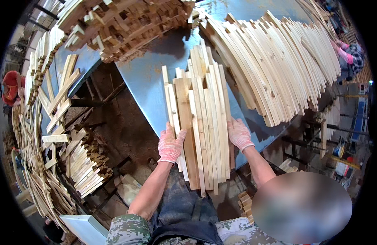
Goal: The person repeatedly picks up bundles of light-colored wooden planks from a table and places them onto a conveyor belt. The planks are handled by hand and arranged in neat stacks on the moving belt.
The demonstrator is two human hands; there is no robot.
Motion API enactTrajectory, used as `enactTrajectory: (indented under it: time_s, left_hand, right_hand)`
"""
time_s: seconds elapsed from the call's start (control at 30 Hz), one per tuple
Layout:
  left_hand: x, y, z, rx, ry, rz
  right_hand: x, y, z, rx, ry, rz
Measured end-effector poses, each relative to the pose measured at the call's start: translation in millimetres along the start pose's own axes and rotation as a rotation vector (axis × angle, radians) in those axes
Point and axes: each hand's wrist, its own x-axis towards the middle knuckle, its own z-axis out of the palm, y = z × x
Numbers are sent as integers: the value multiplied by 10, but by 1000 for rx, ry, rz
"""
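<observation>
A bundle of pale wooden strips [202,134] lies lengthwise in front of me, its near ends jutting past the edge of a blue tabletop [141,87]. The strips' ends are uneven at both the near and far sides. My left hand [171,143], in a pinkish-white knitted glove, presses the bundle's left side, thumb laid toward the top strips. On the opposite side, my right hand [239,134], gloved alike, clasps the bundle's right edge; some of its fingers are hidden. Together the two hands squeeze the strips from both sides.
A wide row of wooden strips [274,67] covers the table's right side. Far left stands a tall stack of wood [131,28]. More pieces [88,163] lie lower left, beside loose strips [59,94]. A person in a checked top [352,57] is at far right.
</observation>
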Motion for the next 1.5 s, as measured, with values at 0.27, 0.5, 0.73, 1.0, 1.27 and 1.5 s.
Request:
enactTrajectory:
  time_s: [0.27, 0.5, 0.73, 1.0, 1.27, 1.5]
  left_hand:
    - [186, -316, 220, 196, 22, 144]
    - [-28, -108, 367, -909, -27, -82]
    - [-134, -262, 65, -1063, -133, -85]
    - [-1071, -852, -129, -1165, -67, -161]
    - [-2526, -1547, -504, -1321, 294, -124]
    - [-4347, -2326, -1203, -1390, 855, -32]
  right_hand:
    - [300, 216, 237, 221, 96, 45]
    - [497, 321, 525, 174, 195, -107]
    - [238, 89, 538, 1197, 9, 131]
    - [-96, 155, 845, 710, -17, 95]
    - [-1302, -1068, 1024, 821, -200, -139]
    - [-2791, -2448, 1359, 653, -418, -614]
